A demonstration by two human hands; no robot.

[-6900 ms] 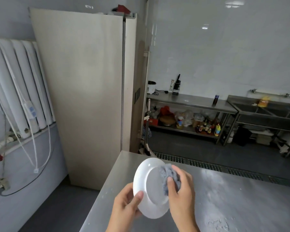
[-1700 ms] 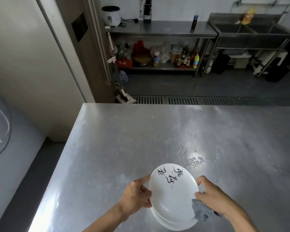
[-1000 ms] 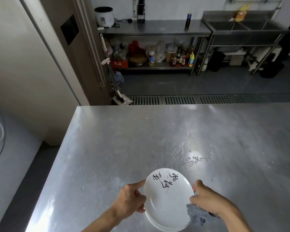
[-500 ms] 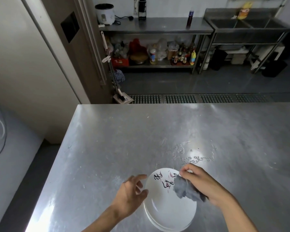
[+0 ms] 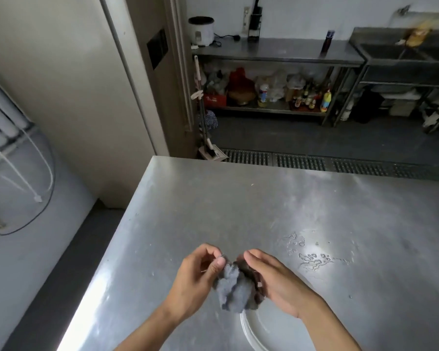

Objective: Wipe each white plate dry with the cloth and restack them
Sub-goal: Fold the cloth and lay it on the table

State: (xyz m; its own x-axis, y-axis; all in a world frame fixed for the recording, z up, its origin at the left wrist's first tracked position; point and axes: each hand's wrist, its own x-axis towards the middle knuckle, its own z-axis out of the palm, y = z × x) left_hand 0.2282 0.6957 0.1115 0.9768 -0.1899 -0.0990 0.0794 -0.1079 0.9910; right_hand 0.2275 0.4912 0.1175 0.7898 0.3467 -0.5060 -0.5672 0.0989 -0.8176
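Crumpled grey cloth (image 5: 235, 287): pinched between left hand (image 5: 197, 274) and right hand (image 5: 276, 279), bunched. Stacked round white plates (image 5: 257, 333): directly beneath grip, on steel table (image 5: 238, 211). Risk: bunched cloth wipes poorly, leaving plates damp.

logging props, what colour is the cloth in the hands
Grey, darker toward one side; the cloth shows best in the head view.

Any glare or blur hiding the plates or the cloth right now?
Head view: glare streaks the table near its left edge and lights the puddle; the cloth, held by the left hand and right hand, is sharp enough; the plates sit in shadow, cut off at the bottom; the far shelf is soft.
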